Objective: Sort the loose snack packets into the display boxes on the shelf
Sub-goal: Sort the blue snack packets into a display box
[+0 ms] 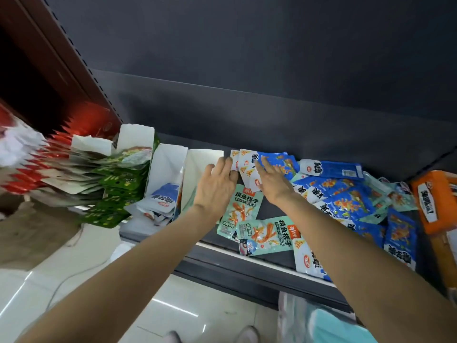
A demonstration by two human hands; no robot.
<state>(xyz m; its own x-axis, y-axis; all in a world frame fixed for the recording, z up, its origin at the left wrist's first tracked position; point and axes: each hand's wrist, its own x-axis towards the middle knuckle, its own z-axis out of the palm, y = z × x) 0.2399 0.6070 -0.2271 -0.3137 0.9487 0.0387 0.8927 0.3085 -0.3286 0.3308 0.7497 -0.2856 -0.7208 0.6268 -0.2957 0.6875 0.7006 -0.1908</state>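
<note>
Loose blue snack packets [346,194] lie heaped on the dark shelf [247,134], with two mint-green packets [243,206] nearer the front edge. My left hand [217,184] and my right hand [272,181] both reach to a small stack of blue-and-white packets [247,167] at the back of the shelf. The left hand's fingers grip the stack's left edge. The right hand's fingers lie straight on top of it. Left of the hands stand white display boxes: an empty-looking one [202,167] and one holding blue-white packets [168,174].
Further left, display boxes of green packets [116,189] and red packets [37,167] lean outward. An orange box [435,196] sits at the shelf's right end. Below are the shelf's front rail [247,258], a pale tiled floor and a white cable [74,271].
</note>
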